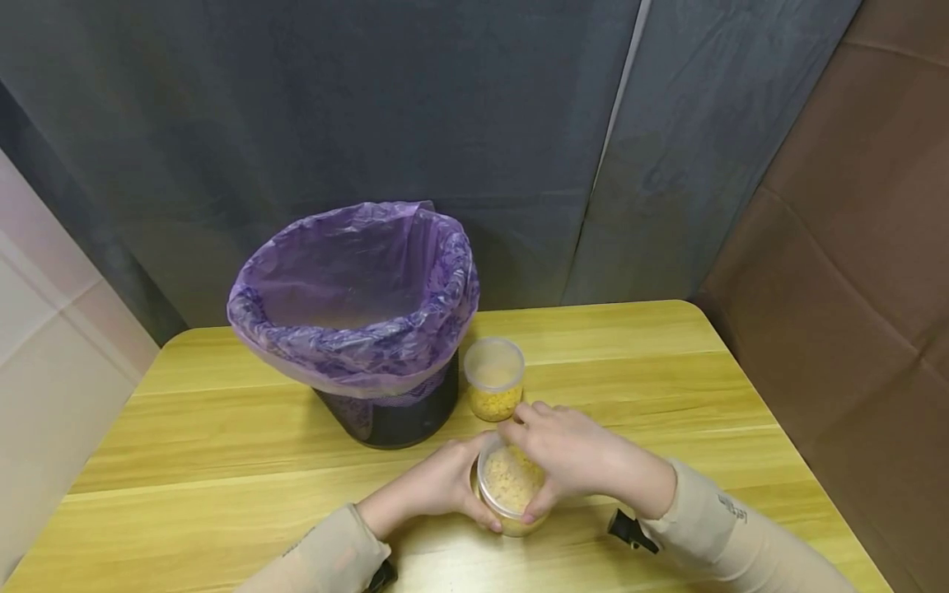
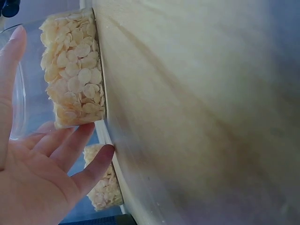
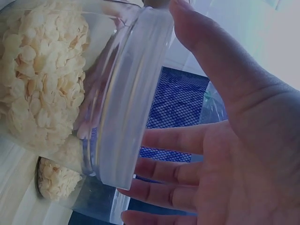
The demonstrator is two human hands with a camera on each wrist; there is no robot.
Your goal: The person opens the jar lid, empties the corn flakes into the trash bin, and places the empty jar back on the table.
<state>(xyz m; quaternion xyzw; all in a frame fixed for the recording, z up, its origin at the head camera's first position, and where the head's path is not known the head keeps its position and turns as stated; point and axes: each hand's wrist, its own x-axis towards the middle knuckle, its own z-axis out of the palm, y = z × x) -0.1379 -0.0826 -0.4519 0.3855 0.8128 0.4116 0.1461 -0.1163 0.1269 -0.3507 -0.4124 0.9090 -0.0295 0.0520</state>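
A clear round plastic jar point(image 2: 75, 70), part filled with pale yellow flakes, stands upright on the table near its front. My left hand point(image 1: 437, 482) grips the jar's left side, thumb in front and fingers round the back. On its top sits a translucent lid point(image 3: 136, 103). My right hand point(image 1: 567, 453) spans this lid from above, thumb at the near edge and fingers at the far edge. Just behind is a second clear jar point(image 1: 495, 383) of yellow flakes, which neither hand holds. Whether that one has a lid I cannot tell.
A black bin point(image 1: 400, 420) lined with a purple plastic bag point(image 1: 356, 354) stands left of the second jar. The wood-patterned table point(image 1: 638, 387) meets a dark grey curtain point(image 1: 445, 123) at the back. Brown cloth point(image 1: 853, 288) hangs on the right.
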